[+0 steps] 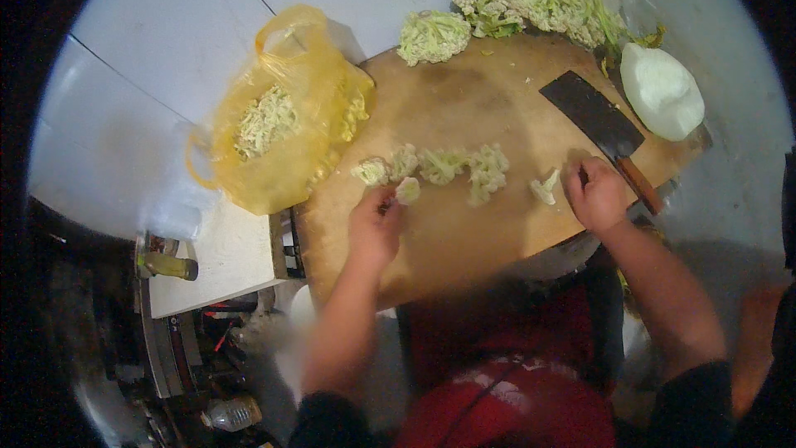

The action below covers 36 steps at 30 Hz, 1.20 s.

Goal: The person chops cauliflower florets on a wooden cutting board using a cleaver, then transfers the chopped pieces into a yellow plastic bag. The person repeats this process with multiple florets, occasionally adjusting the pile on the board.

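Observation:
My left hand [376, 227] is over the near left part of a wooden cutting board [460, 236], its fingertips closed at a small cauliflower floret [408, 190]. Just beyond it, several cut cauliflower florets [443, 165] lie in a loose row. My right hand [598, 196] rests at the board's right side, loosely curled, with nothing visible in it. A single floret [545, 186] lies just left of that hand, apart from it. Beside my right hand is a cleaver, its dark blade [594, 113] flat on the board and its wooden handle [639, 185] pointing towards me.
A yellow plastic bag [280, 180] holding cut cauliflower [267, 121] stands at the left, overlapping the board. Larger cauliflower pieces [433, 37] line the far edge. A white rounded object [662, 92] sits at the right corner. Lower left, a bottle [168, 266] lies on a white surface [230, 274].

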Motion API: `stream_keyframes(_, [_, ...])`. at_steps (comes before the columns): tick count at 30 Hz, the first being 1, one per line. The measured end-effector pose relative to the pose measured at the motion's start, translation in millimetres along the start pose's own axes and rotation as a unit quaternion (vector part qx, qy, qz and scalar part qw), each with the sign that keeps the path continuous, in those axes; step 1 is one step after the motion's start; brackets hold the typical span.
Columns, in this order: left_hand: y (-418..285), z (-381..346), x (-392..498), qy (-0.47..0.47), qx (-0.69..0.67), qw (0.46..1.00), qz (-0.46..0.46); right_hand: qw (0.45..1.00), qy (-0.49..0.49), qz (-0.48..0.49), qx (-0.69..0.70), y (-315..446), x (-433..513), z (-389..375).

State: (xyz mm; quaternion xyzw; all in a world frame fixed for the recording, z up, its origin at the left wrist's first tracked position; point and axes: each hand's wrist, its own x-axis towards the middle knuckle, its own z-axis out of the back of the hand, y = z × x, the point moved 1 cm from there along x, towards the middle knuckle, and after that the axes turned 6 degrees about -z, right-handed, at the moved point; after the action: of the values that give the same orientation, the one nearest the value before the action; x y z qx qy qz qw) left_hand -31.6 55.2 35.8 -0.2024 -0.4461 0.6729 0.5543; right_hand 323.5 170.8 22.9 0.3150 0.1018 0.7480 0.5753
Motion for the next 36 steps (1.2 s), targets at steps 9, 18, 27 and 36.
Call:
stream_keyframes(9, [-54.9,39.5,-36.9,-0.078,-0.314,0.945,0.039,0.999,0.013,-0.008,-0.035,-4.8,-1.7,1.3])
stream_keyframes(18, [-63.4,72.9,-35.7,-0.184,-0.269,0.944,0.054,0.999,0.024,-0.024,-0.02,5.0,-0.7,6.7])
stream_keyframes(27, [-32.9,176.1,105.9,-0.309,0.272,0.903,-0.126,0.999,0.02,0.017,-0.032,-5.9,-1.9,-6.6])
stream_keyframes(36, [3.0,41.7,33.5,-0.018,0.259,0.964,-0.056,0.999,0.007,-0.004,-0.034,-3.8,-0.8,0.4])
